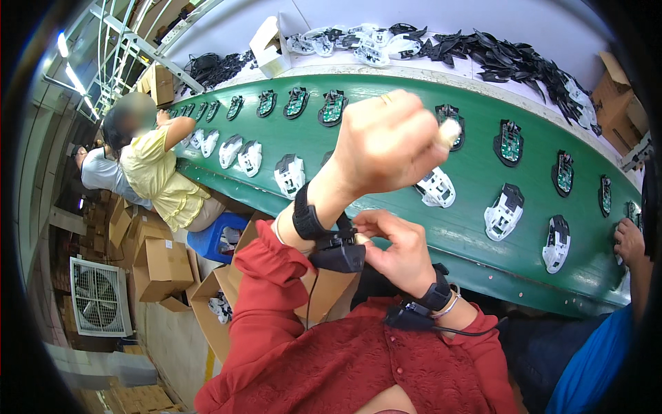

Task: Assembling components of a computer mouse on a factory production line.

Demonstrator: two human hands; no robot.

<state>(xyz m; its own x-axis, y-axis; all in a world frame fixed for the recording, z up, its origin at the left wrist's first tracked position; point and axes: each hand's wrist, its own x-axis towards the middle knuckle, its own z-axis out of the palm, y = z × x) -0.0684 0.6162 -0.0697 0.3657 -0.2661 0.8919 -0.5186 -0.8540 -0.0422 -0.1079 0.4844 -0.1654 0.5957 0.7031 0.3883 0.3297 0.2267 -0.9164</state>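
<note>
My left hand (389, 141) is raised over the green conveyor belt (386, 210), curled into a fist with a pale cover on one fingertip. No object shows in it, though its palm side is hidden. Around my left wrist runs a black strap (303, 212) carrying a small black box-shaped device (339, 254). My right hand (396, 250) reaches across, thumb and fingers closed on the edge of that device. Past my fist lie a black mouse base with a green circuit board (510, 143) and a white-and-black mouse shell (436, 188).
Several more mouse bases (333, 108) and shells (504, 212) line the belt. Black and clear plastic parts (372, 45) heap along the back ledge. At left sits a co-worker in yellow (162, 165); another person's hand (629, 241) is at far right. Cartons (164, 268) stand below left.
</note>
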